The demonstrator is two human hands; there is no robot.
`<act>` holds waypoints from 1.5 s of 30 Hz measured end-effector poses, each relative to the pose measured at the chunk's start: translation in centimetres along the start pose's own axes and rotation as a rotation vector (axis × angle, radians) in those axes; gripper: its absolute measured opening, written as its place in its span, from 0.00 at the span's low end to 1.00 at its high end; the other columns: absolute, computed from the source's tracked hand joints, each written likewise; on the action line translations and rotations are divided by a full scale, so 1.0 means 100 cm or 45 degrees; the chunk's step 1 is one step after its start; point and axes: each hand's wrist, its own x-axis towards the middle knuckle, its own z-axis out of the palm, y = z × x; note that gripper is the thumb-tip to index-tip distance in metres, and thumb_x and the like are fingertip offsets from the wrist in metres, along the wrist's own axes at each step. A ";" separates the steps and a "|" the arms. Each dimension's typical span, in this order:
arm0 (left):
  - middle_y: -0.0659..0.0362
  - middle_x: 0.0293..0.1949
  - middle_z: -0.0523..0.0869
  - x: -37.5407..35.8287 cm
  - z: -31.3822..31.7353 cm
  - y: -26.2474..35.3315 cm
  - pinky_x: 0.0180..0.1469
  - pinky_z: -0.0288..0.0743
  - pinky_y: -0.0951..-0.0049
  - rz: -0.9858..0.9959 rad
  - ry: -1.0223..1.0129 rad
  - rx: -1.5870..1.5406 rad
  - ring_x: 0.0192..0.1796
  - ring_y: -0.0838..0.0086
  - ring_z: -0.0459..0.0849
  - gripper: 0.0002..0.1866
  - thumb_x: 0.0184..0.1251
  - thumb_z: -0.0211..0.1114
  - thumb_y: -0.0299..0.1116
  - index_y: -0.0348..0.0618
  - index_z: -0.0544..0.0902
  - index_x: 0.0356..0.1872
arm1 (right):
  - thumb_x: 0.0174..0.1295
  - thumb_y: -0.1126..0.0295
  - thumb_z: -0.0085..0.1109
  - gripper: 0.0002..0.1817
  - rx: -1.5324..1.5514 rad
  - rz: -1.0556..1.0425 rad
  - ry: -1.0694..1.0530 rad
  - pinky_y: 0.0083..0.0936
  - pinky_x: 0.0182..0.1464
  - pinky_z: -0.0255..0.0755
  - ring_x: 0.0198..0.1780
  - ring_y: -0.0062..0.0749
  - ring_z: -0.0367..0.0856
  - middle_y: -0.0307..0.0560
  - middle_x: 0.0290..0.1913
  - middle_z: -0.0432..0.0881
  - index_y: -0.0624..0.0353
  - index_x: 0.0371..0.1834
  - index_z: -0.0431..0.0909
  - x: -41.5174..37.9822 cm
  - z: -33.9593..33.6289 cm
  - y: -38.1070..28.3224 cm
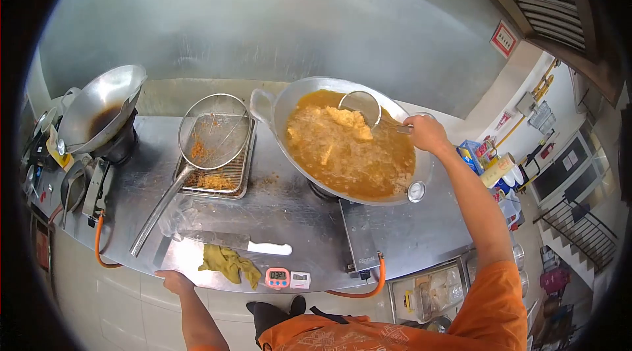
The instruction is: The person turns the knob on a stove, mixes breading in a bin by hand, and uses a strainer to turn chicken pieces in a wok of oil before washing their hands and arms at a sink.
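My right hand (428, 134) is closed round the handle of a wire skimmer (361, 102) over the right side of a large wok (280, 104). The skimmer's round mesh head dips into bubbling brown oil (355, 170), against golden fried pieces (349, 120). More pieces float at the left of the oil. A dial thermometer (416, 191) sits at the wok's front right rim. My left hand (175, 281) rests at the front edge of the steel table (289, 203), its fingers lying on the edge and holding nothing. Near it are a green cloth (229, 264) and a white-handled knife (263, 247).
A long-handled strainer (214, 130) lies across a wire-rack tray (240, 183) with crumbs. Two small timers (278, 278) sit at the front edge. Another wok (102, 110) stands on a burner at left. An orange gas hose (378, 282) hangs below the wok's stove (362, 236).
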 end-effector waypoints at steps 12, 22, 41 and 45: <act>0.32 0.55 0.72 -0.004 -0.001 0.002 0.63 0.63 0.52 0.002 -0.012 -0.009 0.59 0.43 0.71 0.45 0.67 0.32 0.63 0.19 0.70 0.53 | 0.51 0.74 0.53 0.16 -0.188 0.140 0.200 0.37 0.49 0.75 0.44 0.49 0.82 0.55 0.40 0.83 0.51 0.42 0.84 -0.014 -0.030 0.056; 0.34 0.56 0.73 0.003 0.002 -0.002 0.63 0.64 0.53 -0.002 0.007 -0.005 0.58 0.44 0.73 0.46 0.66 0.34 0.65 0.19 0.72 0.52 | 0.49 0.72 0.56 0.15 -0.140 -0.111 -0.408 0.33 0.31 0.75 0.29 0.37 0.82 0.52 0.28 0.82 0.59 0.40 0.84 -0.010 0.005 0.063; 0.32 0.53 0.75 0.000 0.005 0.000 0.61 0.65 0.52 -0.006 0.052 0.000 0.56 0.42 0.73 0.46 0.67 0.31 0.64 0.20 0.74 0.49 | 0.53 0.78 0.51 0.19 0.863 0.084 -0.780 0.19 0.18 0.56 0.18 0.18 0.66 0.38 0.18 0.73 0.63 0.50 0.79 0.013 0.030 -0.030; 0.32 0.51 0.76 0.010 0.008 -0.005 0.60 0.66 0.51 0.009 0.061 0.028 0.55 0.42 0.74 0.46 0.67 0.31 0.64 0.19 0.74 0.48 | 0.53 0.78 0.52 0.19 1.008 0.092 -0.584 0.20 0.22 0.61 0.22 0.19 0.70 0.39 0.20 0.75 0.64 0.49 0.79 0.020 0.043 -0.027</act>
